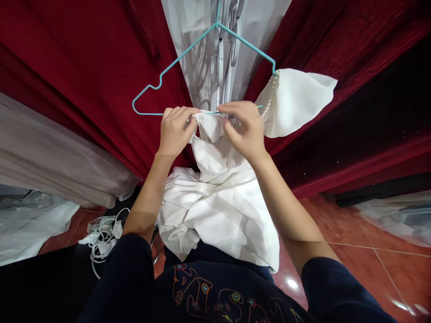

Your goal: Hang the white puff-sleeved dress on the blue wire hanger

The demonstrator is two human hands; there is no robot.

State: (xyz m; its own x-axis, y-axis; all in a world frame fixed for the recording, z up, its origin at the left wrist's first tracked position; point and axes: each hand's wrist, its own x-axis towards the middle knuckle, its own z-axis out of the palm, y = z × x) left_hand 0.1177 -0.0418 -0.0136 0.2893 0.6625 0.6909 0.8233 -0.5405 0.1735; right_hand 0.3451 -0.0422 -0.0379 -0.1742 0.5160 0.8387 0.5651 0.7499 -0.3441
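Observation:
A white dress with a pearl-trimmed neckline hangs down in front of me, its skirt bunched low. Its right puffed sleeve is over the right end of a light blue wire hanger; the hanger's left end is bare. My left hand is closed on the dress's left shoulder edge, by the hanger's bottom bar. Near the same bar, my right hand curves over the bodice, thumb and fingers apart and slightly blurred; whether it touches the fabric is hard to tell.
Dark red garments hang on the left, others on the right, with sheer white fabric between. Pale gowns hang at far left. White cables lie on a black surface at lower left. The floor is red tile.

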